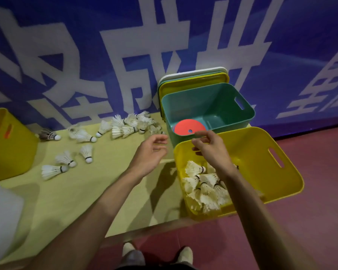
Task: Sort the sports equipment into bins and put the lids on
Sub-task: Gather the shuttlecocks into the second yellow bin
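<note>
A yellow bin (265,145) on the right holds several white shuttlecocks (203,184). Behind it a teal bin (209,98) holds a flat orange-red disc (185,129). My right hand (211,147) hovers over the yellow bin's back left corner, fingers loosely curled and holding nothing. My left hand (150,152) hangs just left of that bin, above the mat, also relaxed and holding nothing. Several loose shuttlecocks (129,125) lie on the yellow-green mat (98,184), in a heap near the wall and scattered to the left.
Yellow, teal and white lids (191,78) lean against the blue wall behind the teal bin. Another yellow bin (10,145) stands at the far left, and a white object (2,215) below it. Red floor lies to the right. My shoes (156,252) show at the bottom.
</note>
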Demonstrator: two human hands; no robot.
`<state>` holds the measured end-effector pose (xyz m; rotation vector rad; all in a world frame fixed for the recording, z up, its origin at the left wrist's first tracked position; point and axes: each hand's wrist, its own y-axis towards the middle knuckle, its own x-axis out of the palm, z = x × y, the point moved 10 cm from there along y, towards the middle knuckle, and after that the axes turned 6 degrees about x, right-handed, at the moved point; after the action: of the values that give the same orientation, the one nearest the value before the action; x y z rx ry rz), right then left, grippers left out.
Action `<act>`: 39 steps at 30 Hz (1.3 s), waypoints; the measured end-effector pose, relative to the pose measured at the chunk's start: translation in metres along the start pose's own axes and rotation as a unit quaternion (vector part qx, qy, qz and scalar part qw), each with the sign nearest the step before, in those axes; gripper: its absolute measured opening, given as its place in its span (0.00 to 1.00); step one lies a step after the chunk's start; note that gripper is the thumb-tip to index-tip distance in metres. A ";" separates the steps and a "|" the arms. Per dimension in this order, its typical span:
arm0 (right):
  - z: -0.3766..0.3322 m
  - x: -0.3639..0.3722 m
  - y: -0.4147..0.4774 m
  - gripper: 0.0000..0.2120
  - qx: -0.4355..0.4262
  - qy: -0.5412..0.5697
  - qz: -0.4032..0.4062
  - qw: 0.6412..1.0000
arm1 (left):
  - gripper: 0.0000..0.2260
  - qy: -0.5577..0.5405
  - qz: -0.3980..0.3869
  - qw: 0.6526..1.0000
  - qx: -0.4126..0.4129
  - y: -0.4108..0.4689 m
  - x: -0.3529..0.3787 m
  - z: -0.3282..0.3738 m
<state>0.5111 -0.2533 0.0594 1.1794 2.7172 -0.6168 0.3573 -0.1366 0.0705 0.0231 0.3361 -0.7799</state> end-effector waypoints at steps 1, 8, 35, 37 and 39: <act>-0.008 0.016 0.001 0.09 -0.008 -0.003 -0.016 1.000 | 0.14 0.001 0.019 1.000 -0.004 -0.001 -0.016 -0.005; -0.039 0.154 0.006 0.05 -0.013 -0.034 -0.102 0.994 | 0.11 -0.017 0.121 0.991 -0.049 -0.015 -0.133 -0.061; 0.019 0.513 0.081 0.36 -0.004 -0.455 -0.213 0.865 | 0.18 0.429 0.021 0.893 -0.134 0.012 -0.369 -0.320; 0.026 0.514 0.084 0.34 0.003 -0.471 -0.210 0.857 | 0.18 0.414 0.028 0.898 -0.149 0.007 -0.367 -0.326; 0.032 0.512 0.083 0.31 0.005 -0.482 -0.200 0.853 | 0.19 0.406 0.048 0.901 -0.147 0.003 -0.366 -0.328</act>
<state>0.2158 0.1298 -0.1300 0.1370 2.0218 -0.9373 0.0231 0.1634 -0.1289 0.0818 1.2371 -0.5825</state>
